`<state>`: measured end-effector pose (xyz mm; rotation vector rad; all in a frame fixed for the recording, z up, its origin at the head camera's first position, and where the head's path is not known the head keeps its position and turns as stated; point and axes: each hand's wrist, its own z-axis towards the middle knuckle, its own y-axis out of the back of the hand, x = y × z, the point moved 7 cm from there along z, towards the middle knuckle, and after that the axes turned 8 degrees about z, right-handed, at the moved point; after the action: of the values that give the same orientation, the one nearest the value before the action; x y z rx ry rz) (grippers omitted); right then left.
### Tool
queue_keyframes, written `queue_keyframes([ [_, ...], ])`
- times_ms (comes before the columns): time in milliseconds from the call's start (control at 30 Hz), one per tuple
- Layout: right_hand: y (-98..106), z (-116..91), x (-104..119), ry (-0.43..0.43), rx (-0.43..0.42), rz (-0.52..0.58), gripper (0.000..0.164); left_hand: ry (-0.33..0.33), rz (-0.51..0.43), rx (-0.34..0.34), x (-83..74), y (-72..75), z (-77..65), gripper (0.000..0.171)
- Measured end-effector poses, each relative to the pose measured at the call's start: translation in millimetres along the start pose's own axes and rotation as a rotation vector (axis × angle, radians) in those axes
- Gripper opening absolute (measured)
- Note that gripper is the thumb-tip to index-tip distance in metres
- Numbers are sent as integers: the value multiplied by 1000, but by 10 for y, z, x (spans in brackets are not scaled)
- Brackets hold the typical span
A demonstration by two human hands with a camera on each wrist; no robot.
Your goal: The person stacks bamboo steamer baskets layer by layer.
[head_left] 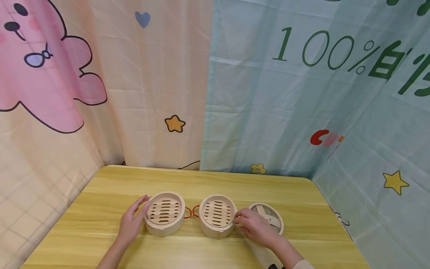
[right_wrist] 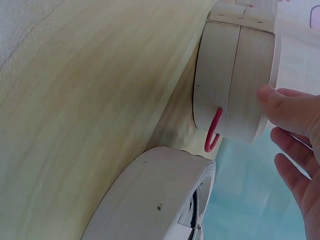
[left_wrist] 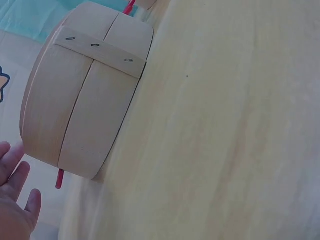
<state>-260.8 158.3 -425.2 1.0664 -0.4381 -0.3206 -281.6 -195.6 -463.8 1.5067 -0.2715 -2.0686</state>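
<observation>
On the table, a round bamboo steamer basket (head_left: 164, 226) with a slatted bottom stands left of a second bamboo steamer basket (head_left: 215, 231), their red loop handles almost meeting between them. My left hand (head_left: 131, 222) is beside the left basket, fingers extended with the tips right at its rim. In the left wrist view, these fingers (left_wrist: 17, 175) are spread loosely near the basket wall. My right hand (head_left: 256, 227) has its fingertips at the second basket's right rim. The right wrist view shows its thumb overlapping the wall near the rim, the lower fingers loosely bent and apart from it.
A round bamboo steamer lid (head_left: 277, 218) with crossed strips lies to the right, partly behind my right hand. The wooden table (head_left: 188, 254) reaches back to printed curtains (head_left: 161, 82). A small black object (head_left: 273, 266) shows at the bottom edge.
</observation>
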Motion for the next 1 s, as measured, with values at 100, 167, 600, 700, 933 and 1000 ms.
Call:
queue_keyframes([
  [100,-4,13,8,4,-1,-3,30,83,-35,-18,86,12,-10,42],
  [167,0,29,19,7,-2,0,30,125,-56,-30,128,20,-15,43],
  [600,-155,148,101,74,38,40,22,310,-317,-8,387,-143,-67,52],
  [700,-165,153,90,61,40,37,21,314,-314,11,415,-183,-57,51],
  [933,-176,174,85,80,35,17,19,304,-276,26,447,-221,-34,48],
  [1000,-181,175,81,78,37,14,18,310,-278,20,457,-222,-33,49],
])
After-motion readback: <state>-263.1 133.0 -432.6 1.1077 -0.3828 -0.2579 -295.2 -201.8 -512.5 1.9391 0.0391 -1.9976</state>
